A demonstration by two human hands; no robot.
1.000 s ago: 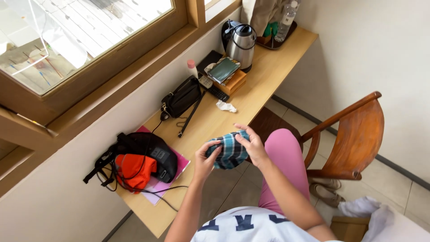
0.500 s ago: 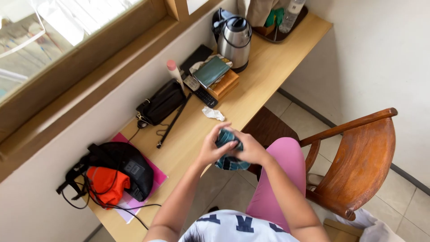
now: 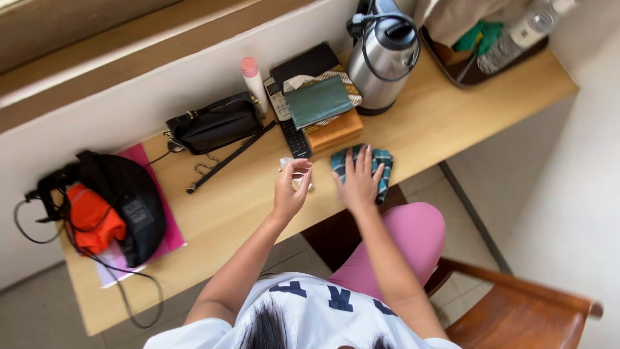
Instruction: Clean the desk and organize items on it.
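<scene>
A folded green plaid cloth [image 3: 382,165] lies on the wooden desk [image 3: 426,129] near its front edge. My right hand [image 3: 359,181] rests flat on it with fingers spread. My left hand [image 3: 290,191] hovers just left of it, fingers pinching a small crumpled white paper [image 3: 288,164]. A black remote control [image 3: 292,128] lies right behind that paper.
A steel kettle [image 3: 382,57] stands at the back with a wooden box [image 3: 334,129] and green pouch [image 3: 319,101] beside it. A black handbag [image 3: 214,123], a pink-capped bottle [image 3: 253,80], a black and orange bag [image 3: 110,205] sit left. A tray [image 3: 469,67] sits far right. A wooden chair [image 3: 523,310] is behind me.
The plaid cloth, held in both hands above my lap before, now lies on the desk under my right hand. My left hand has let go and reached the white paper.
</scene>
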